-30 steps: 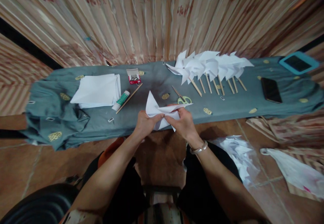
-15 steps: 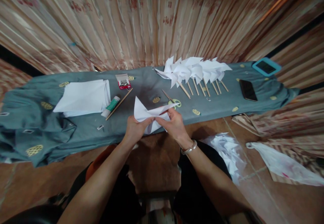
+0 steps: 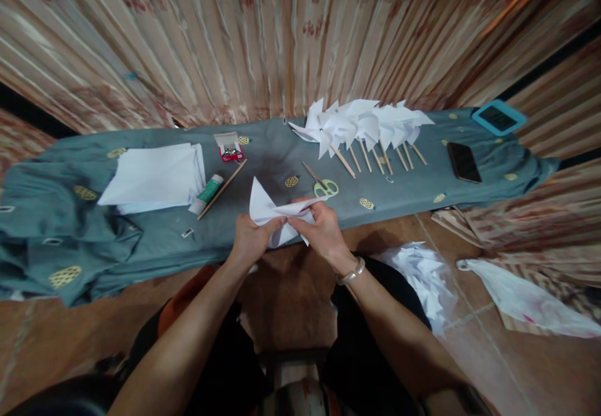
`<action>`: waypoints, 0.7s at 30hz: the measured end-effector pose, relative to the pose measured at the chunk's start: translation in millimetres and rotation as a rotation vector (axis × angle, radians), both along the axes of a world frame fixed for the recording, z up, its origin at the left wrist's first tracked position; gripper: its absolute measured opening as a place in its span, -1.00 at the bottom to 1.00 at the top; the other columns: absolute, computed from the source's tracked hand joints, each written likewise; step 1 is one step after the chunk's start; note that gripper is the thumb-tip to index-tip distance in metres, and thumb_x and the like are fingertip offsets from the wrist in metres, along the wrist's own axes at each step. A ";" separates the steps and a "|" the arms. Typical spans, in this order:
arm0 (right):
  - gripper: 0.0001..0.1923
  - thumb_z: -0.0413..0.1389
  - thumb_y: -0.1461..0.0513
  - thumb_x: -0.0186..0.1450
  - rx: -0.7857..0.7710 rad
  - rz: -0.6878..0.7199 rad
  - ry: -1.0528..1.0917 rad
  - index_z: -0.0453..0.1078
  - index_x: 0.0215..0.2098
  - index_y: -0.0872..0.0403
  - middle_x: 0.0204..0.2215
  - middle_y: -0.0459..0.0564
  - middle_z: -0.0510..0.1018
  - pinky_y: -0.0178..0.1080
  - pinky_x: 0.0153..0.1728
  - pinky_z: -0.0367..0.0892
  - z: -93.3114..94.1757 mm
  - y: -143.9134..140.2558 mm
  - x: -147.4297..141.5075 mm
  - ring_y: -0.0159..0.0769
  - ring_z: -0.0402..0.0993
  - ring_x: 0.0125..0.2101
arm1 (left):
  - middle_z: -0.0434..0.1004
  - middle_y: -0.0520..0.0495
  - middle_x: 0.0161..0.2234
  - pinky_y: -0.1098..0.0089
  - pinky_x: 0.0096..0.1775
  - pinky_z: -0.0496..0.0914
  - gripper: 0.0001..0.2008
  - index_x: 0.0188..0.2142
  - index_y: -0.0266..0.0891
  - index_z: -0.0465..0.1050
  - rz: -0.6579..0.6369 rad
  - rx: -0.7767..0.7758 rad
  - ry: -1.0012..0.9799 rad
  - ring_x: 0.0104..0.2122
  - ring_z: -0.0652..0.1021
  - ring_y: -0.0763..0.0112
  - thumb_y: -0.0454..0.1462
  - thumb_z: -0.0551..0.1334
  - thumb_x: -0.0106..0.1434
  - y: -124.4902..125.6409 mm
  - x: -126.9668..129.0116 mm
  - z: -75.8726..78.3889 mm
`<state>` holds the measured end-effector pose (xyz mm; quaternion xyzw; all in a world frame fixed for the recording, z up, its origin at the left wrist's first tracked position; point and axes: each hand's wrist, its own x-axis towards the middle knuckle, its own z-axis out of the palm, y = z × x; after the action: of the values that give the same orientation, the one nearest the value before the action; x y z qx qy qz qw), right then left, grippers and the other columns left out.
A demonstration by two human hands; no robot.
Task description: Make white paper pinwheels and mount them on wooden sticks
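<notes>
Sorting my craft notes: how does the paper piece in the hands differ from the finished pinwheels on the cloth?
The paper piece has no stick; the pinwheels each have one. The paper piece is held by the left hand and right hand; the pinwheels lie in a row. Both are white paper.

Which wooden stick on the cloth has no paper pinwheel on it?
The lone stick left of the hands, lying beside the glue tube. The sticks far right all carry white pinwheels.
</notes>
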<state>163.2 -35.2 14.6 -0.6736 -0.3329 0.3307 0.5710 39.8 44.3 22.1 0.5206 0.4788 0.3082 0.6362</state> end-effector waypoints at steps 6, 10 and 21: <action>-0.69 0.25 0.15 0.05 0.032 0.038 0.008 0.42 -0.24 0.05 -0.34 -0.04 0.64 -0.22 -0.29 0.45 -1.3 -0.2 1.4 -0.24 0.55 -0.33 | 0.67 -0.14 -0.40 0.27 -0.30 0.52 -0.58 -0.40 -0.38 0.61 0.007 -0.016 -0.047 -0.40 0.61 0.20 -0.14 0.48 -0.27 -2.6 -1.0 -2.2; -0.64 0.29 0.16 0.01 0.066 0.051 0.087 0.39 -0.23 0.05 -0.33 -0.07 0.63 -0.25 -0.34 0.43 1.3 0.1 2.0 -0.27 0.54 -0.38 | 0.68 -0.13 -0.35 0.25 -0.23 0.53 -0.55 -0.35 -0.38 0.62 0.042 -0.047 -0.139 -0.36 0.62 0.20 -0.16 0.50 -0.25 -3.2 0.2 -2.8; -0.68 0.25 0.13 0.03 -0.008 0.053 -0.049 0.39 -0.26 0.05 -0.41 -0.10 0.58 -0.27 -0.40 0.35 5.2 -1.8 2.6 -0.31 0.45 -0.46 | 0.68 -0.14 -0.32 0.26 -0.21 0.52 -0.53 -0.32 -0.37 0.62 0.021 -0.047 -0.172 -0.31 0.63 0.19 -0.15 0.50 -0.24 -5.8 0.7 -4.4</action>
<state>165.8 -37.0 19.8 -0.6747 -0.3634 0.3303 0.5510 40.4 38.4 17.7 0.4722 0.4347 0.3471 0.6838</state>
